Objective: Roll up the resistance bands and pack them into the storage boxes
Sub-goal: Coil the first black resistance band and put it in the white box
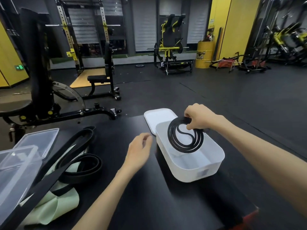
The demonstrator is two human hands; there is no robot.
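While the right hand (198, 117) pinches a coiled black band (185, 136) above the white box (196, 165) (lid (157, 116) behind), the left hand (138, 152) hovers loosely open, empty.

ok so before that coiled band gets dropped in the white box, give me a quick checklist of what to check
1. Band coiled: ok, it hangs as a neat spiral.
2. Grip: ok, the right hand pinches the coil at its top edge.
3. Coil over the opening: ok, it hangs above the white box.
4. Box open: ok, its lid lies off, behind the box.
5. Box has room: ok, no other band shows inside.
6. Left hand out of the way: ok, open, beside the box, holding nothing.
7. Coil will stay wound once released: cannot tell.
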